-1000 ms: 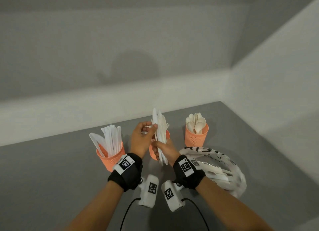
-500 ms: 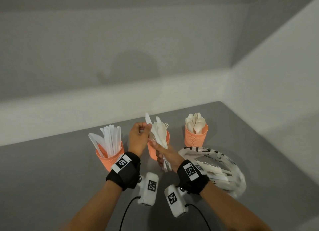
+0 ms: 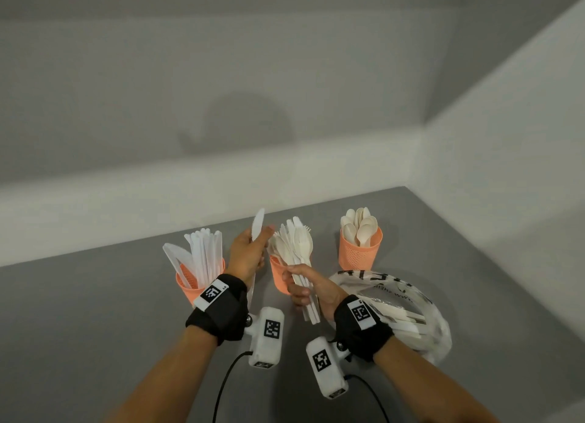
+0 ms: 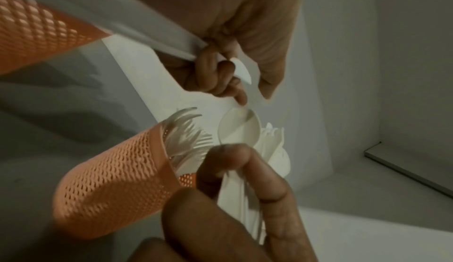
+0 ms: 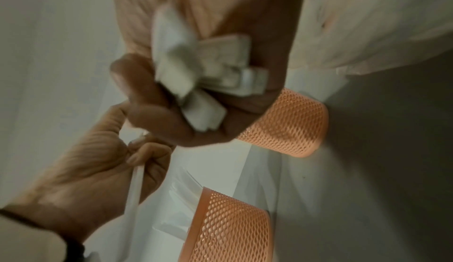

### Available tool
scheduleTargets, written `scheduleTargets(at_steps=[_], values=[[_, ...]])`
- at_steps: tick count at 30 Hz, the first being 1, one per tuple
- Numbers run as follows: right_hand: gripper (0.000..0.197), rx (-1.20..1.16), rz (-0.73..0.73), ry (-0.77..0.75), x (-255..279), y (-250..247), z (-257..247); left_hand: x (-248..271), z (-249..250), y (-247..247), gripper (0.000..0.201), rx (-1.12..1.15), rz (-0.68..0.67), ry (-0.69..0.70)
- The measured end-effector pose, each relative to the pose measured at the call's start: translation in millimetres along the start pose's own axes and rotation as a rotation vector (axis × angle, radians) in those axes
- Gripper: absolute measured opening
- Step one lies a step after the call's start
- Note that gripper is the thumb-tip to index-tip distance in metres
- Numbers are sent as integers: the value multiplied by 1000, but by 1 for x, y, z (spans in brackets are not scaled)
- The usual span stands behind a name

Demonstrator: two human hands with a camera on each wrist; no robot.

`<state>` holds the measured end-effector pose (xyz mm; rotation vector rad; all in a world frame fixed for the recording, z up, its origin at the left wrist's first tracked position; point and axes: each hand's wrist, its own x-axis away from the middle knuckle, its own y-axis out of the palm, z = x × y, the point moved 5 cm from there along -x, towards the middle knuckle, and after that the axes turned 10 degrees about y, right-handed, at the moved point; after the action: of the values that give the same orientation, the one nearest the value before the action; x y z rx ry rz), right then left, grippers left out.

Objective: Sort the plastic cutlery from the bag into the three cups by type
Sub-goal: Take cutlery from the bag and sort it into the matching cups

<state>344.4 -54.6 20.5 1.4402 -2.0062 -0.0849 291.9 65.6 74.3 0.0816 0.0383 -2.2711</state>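
My left hand grips a single white knife, blade up, between the left cup full of knives and the middle cup. The left wrist view shows the fingers curled round that knife. Just right of it, my right hand grips a fanned bundle of mixed cutlery by the handles, in front of the middle cup, which holds forks. The handle ends stick out of my right fist. The right cup holds spoons.
The plastic bag lies on the grey table behind my right wrist, with more cutlery inside. Walls close off the table at the back and on the right. Cables trail from both wrist cameras toward me.
My left hand has pulled one knife out of the bundle and moved left with it. My right hand has tilted the bundle, which now fans out.
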Motion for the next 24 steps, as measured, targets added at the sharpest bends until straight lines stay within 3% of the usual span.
scheduleTargets(at_steps=[8,11,14,20,24], values=[[17,-19,-108,67,3,-1,4,0,-7,-1,38,-125,-152,-88],[19,-35,-133,77,3,-1,7,1,-11,2,28,-157,-190,-119],[22,-44,-130,75,2,-3,8,0,-6,1,18,-166,-156,-63],[24,-36,-129,52,4,-5,-2,-5,3,-7,19,-52,37,25],[22,-24,-139,43,3,-4,-2,-3,-4,-4,19,-24,-28,-47]])
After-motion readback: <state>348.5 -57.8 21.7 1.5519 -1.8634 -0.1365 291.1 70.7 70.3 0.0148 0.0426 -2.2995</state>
